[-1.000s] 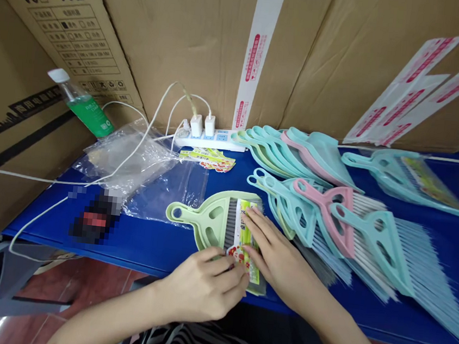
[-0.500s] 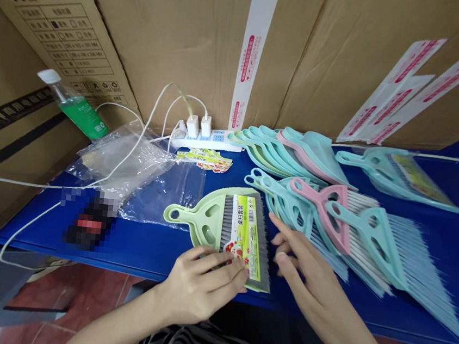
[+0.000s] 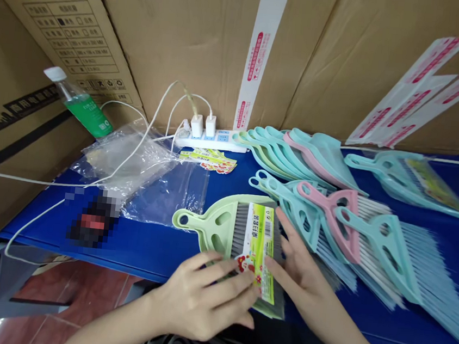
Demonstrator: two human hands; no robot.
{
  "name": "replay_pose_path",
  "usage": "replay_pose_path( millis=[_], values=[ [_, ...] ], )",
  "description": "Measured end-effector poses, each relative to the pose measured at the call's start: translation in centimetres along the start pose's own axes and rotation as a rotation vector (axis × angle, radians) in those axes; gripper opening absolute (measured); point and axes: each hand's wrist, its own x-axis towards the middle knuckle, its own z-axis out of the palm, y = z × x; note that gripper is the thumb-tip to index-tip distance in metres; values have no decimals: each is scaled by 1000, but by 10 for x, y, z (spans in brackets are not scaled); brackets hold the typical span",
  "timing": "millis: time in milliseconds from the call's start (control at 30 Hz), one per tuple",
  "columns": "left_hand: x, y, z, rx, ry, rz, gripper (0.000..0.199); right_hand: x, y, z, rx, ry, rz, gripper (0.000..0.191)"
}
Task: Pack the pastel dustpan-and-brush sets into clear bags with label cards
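A light green dustpan [image 3: 207, 224] lies at the table's front edge with a matching hand brush with grey bristles [image 3: 241, 222] nested in it. Across the bristles is a yellow-green and white printed card [image 3: 266, 236]. My left hand [image 3: 216, 296] holds the near side of this set, its fingers over the card's lower end and its thumb low at the edge. My right hand [image 3: 299, 269] grips the bristle-end side, thumb on the card, other fingers along the edge and partly hidden.
To the right lie several hand brushes, blue and pink [image 3: 341, 222]. Behind them are stacked dustpans [image 3: 313, 159] and a bagged set [image 3: 413, 180]. Clear plastic bags [image 3: 161, 192], spare cards [image 3: 210, 159], a power strip [image 3: 233, 139], white cables and a bottle [image 3: 83, 113] are left and back.
My right hand has closed in from beside the set onto its bristle end. The dustpan set has shifted slightly toward me and right in view. My left hand stays on it.
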Motion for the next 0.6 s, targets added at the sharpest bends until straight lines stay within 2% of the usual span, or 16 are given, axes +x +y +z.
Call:
replay_pose_path(
  millis=[67,133,167,233,333,367,433,600],
  values=[
    [-1,-12,-15,40,39,-79,35,-4,-2,-4,-25,12,30,65],
    [-2,-30,-31,145,86,-211,29,-8,-3,-8,-24,2,84,60],
    [-2,-41,-39,220,43,-320,25,-10,-5,-10,-19,-6,115,58],
    [1,-62,-47,327,-199,-520,25,-13,-8,-11,-6,-11,164,56],
    [16,-87,-45,406,-743,-856,27,-17,-14,-9,13,-24,196,52],
    [22,-92,-41,389,-868,-908,29,-19,-15,-8,20,-29,195,51],
    [32,-99,-30,360,-937,-926,32,-22,-17,-7,31,-25,190,50],
    [40,-103,-17,315,-962,-934,27,-31,-15,-15,18,39,190,49]
  ],
)
